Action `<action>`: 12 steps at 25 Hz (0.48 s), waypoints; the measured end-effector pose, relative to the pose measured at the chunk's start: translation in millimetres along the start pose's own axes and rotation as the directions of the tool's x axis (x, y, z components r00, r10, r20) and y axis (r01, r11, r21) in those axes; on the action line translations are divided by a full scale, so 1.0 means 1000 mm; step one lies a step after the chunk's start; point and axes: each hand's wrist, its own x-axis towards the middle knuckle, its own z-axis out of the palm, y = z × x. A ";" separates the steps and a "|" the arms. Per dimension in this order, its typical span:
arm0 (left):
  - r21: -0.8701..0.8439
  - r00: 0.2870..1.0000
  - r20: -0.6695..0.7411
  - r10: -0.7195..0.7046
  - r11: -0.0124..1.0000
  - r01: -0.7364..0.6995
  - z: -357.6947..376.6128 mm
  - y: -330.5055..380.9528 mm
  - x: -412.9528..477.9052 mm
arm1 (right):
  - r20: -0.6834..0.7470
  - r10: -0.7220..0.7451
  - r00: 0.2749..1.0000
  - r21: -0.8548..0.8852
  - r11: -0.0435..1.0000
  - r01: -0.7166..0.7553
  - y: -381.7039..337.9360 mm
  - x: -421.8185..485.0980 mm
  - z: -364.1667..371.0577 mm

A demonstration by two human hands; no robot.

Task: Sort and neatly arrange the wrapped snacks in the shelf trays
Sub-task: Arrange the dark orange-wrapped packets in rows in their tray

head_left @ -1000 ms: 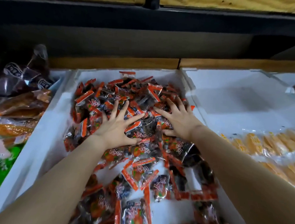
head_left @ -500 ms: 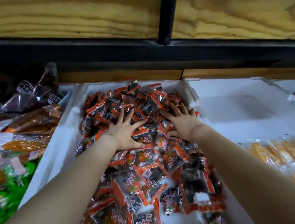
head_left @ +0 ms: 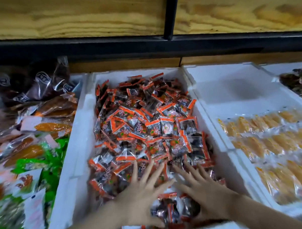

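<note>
1. The shelf (head_left: 124, 65) shows as a wooden strip at the back, beyond both grips, under a black rail (head_left: 149, 45).
2. A white foam tray (head_left: 80, 132) stands on it, beneath the left grip (head_left: 139, 198) and right grip (head_left: 205, 191), filled with orange-and-black wrapped snacks (head_left: 146, 124).
3. Right of the right grip, a second tray (head_left: 235, 78) touches the first; a third tray (head_left: 277, 68) lies beyond.
4. Left of the left grip lies a heap of mixed packets (head_left: 30, 126); what it rests on is hidden.

Both hands have drawn back from the middle of the snack packets (head_left: 146, 124) to the near end of the white tray (head_left: 79, 146). The left hand (head_left: 139, 196) and right hand (head_left: 205, 193) now lie side by side there, fingers spread flat. The packets now sit more closely heaped.
</note>
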 end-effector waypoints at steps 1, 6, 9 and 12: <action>0.134 0.996 -0.053 0.066 0.989 -0.059 0.017 0.002 -0.002 | -0.008 0.016 1.000 -0.042 0.999 -0.016 0.000 0.002 0.003; 0.258 0.965 -0.261 -0.033 0.961 0.103 0.018 -0.013 0.006 | -0.084 0.102 0.991 -0.088 0.990 -0.110 0.032 0.022 -0.009; 0.258 0.947 -0.305 -0.097 0.949 0.180 0.004 -0.030 0.021 | -0.155 0.185 0.971 -0.144 0.968 -0.207 0.051 0.042 -0.014; 0.271 0.941 -0.311 -0.131 0.937 0.220 -0.001 -0.053 0.041 | -0.228 0.163 0.960 -0.205 0.956 -0.211 0.063 0.068 -0.019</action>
